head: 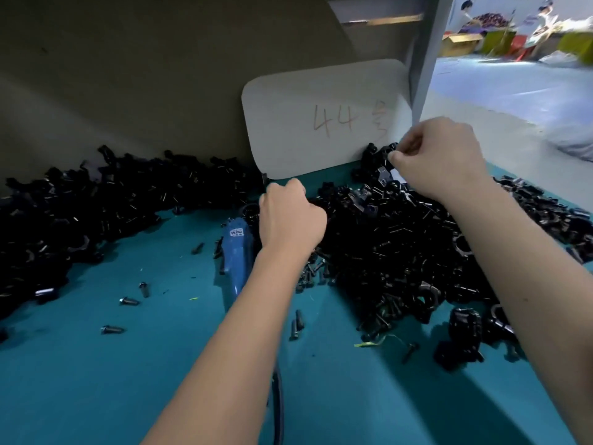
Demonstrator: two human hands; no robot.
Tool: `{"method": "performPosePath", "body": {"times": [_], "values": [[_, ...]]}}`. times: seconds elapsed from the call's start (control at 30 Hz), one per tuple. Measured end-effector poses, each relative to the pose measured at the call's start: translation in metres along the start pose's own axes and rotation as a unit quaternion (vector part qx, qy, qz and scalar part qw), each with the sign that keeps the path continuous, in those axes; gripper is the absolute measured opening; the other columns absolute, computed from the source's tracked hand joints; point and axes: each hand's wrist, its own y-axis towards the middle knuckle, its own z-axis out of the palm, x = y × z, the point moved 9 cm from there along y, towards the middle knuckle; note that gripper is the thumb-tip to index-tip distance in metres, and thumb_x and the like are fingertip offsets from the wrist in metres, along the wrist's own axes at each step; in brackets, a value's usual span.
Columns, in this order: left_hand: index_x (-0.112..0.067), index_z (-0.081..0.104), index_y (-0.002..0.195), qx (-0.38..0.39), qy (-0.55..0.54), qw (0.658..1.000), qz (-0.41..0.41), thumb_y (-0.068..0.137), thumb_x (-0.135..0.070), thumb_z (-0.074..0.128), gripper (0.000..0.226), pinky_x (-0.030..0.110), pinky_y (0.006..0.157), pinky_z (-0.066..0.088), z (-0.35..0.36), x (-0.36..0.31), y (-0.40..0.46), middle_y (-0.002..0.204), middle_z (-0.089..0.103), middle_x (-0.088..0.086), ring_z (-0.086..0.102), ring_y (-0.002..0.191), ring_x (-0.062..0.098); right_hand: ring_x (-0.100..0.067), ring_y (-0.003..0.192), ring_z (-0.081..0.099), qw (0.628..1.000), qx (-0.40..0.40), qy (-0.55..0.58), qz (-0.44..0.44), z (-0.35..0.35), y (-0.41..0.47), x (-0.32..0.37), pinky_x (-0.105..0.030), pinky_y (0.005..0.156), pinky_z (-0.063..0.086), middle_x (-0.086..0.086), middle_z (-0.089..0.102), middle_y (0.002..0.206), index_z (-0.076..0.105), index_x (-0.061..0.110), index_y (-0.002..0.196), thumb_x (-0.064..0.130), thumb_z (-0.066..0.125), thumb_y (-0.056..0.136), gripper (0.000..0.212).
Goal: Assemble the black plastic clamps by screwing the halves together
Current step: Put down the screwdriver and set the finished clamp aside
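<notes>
A big heap of black plastic clamp halves point(401, 239) covers the right side of the teal table point(134, 364). A second black heap point(96, 207) runs along the back left. My right hand point(439, 155) hovers over the top of the right heap, fingertips pinched on a small black piece point(390, 154). My left hand point(288, 216) is curled closed at the left edge of that heap; what its fingers hold is hidden. A blue electric screwdriver point(237, 248) lies just left of my left wrist. Loose black screws point(128, 301) are scattered on the table.
A white card point(321, 123) marked "44" leans against the back wall. A grey post point(430, 53) rises at the back right. The screwdriver's black cable point(278, 406) runs toward the front edge. Assembled clamps point(465, 322) lie at the near right. People work far off behind.
</notes>
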Motion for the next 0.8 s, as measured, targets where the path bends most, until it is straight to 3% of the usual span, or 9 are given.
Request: {"method": "performPosePath", "body": {"times": [0.13, 0.23, 0.4, 0.47, 0.53, 0.6, 0.67, 0.7, 0.8], "values": [[-0.009, 0.067, 0.120, 0.009, 0.080, 0.996, -0.038, 0.086, -0.010, 0.054, 0.037, 0.042, 0.097, 0.047, -0.020, 0.034, 0.033, 0.126, 0.058, 0.019, 0.052, 0.118, 0.039, -0.027, 0.084, 0.065, 0.996, 0.080, -0.011, -0.045, 0.055, 0.031, 0.043, -0.030, 0.079, 0.053, -0.002, 0.069, 0.081, 0.070, 0.019, 0.076, 0.015, 0.067, 0.089, 0.013], [-0.009, 0.065, 0.121, 0.026, 0.124, 0.989, -0.081, 0.088, -0.014, 0.057, 0.035, 0.046, 0.099, 0.049, -0.029, 0.055, 0.060, 0.130, 0.057, 0.020, 0.051, 0.121, 0.041, -0.034, 0.090, 0.068, 0.982, 0.161, -0.089, -0.051, 0.102, 0.059, 0.055, -0.040, 0.085, 0.061, -0.012, 0.073, 0.096, 0.076, 0.008, 0.095, 0.009, 0.060, 0.089, 0.017], [-0.011, 0.066, 0.098, 0.062, 0.101, 0.991, -0.065, 0.087, -0.008, 0.057, 0.014, 0.032, 0.067, 0.049, -0.019, 0.044, 0.104, 0.099, 0.065, 0.012, 0.065, 0.094, 0.033, -0.029, 0.081, 0.060, 0.917, 0.314, -0.217, -0.120, 0.175, 0.078, 0.079, -0.035, 0.071, 0.052, -0.012, 0.063, 0.093, 0.066, 0.002, 0.110, 0.005, 0.055, 0.095, 0.019], [-0.010, 0.062, 0.100, 0.077, 0.125, 0.987, -0.058, 0.087, -0.010, 0.058, 0.014, 0.035, 0.077, 0.054, -0.009, 0.042, 0.119, 0.106, 0.065, 0.012, 0.064, 0.100, 0.033, -0.027, 0.074, 0.062, 0.881, 0.373, -0.261, -0.129, 0.199, 0.078, 0.079, -0.031, 0.063, 0.052, -0.014, 0.064, 0.101, 0.065, 0.002, 0.111, 0.011, 0.056, 0.099, 0.017], [-0.010, 0.059, 0.119, 0.100, 0.172, 0.977, -0.074, 0.089, -0.015, 0.058, 0.031, 0.043, 0.095, 0.054, 0.000, 0.051, 0.130, 0.122, 0.060, 0.015, 0.058, 0.115, 0.035, -0.021, 0.053, 0.060, 0.862, 0.401, -0.285, -0.126, 0.213, 0.078, 0.075, -0.024, 0.041, 0.046, -0.009, 0.063, 0.088, 0.064, 0.004, 0.103, 0.024, 0.067, 0.099, 0.020], [-0.010, 0.048, 0.143, 0.146, 0.231, 0.957, -0.096, 0.092, -0.017, 0.057, 0.052, 0.049, 0.108, 0.045, 0.013, 0.065, 0.135, 0.145, 0.044, 0.019, 0.042, 0.134, 0.040, -0.022, 0.063, 0.060, 0.849, 0.405, -0.309, -0.141, 0.223, 0.076, 0.074, -0.025, 0.051, 0.052, -0.003, 0.059, 0.082, 0.062, 0.010, 0.097, 0.035, 0.075, 0.094, 0.029], [-0.017, 0.034, 0.157, 0.212, 0.258, 0.937, -0.104, 0.095, -0.012, 0.053, 0.065, 0.054, 0.118, 0.033, 0.030, 0.075, 0.133, 0.163, 0.018, 0.018, 0.017, 0.149, 0.045, -0.025, 0.076, 0.062, 0.847, 0.395, -0.319, -0.157, 0.228, 0.077, 0.075, -0.030, 0.069, 0.054, -0.006, 0.062, 0.086, 0.064, 0.008, 0.090, 0.027, 0.079, 0.091, 0.024], [-0.022, 0.030, 0.160, 0.239, 0.262, 0.929, -0.102, 0.097, -0.010, 0.052, 0.069, 0.056, 0.122, 0.027, 0.036, 0.078, 0.132, 0.167, 0.008, 0.015, 0.006, 0.153, 0.044, -0.025, 0.073, 0.061, 0.854, 0.381, -0.317, -0.157, 0.229, 0.079, 0.077, -0.029, 0.065, 0.052, -0.008, 0.064, 0.086, 0.063, 0.007, 0.084, 0.020, 0.077, 0.091, 0.021], [-0.028, 0.030, 0.161, 0.262, 0.269, 0.923, -0.088, 0.097, -0.011, 0.054, 0.070, 0.054, 0.123, 0.026, 0.046, 0.089, 0.131, 0.169, 0.013, 0.012, 0.009, 0.154, 0.042, -0.025, 0.070, 0.057, 0.878, 0.342, -0.295, -0.158, 0.227, 0.080, 0.079, -0.026, 0.064, 0.048, -0.012, 0.065, 0.090, 0.061, 0.008, 0.088, 0.008, 0.061, 0.092, 0.004]]}}
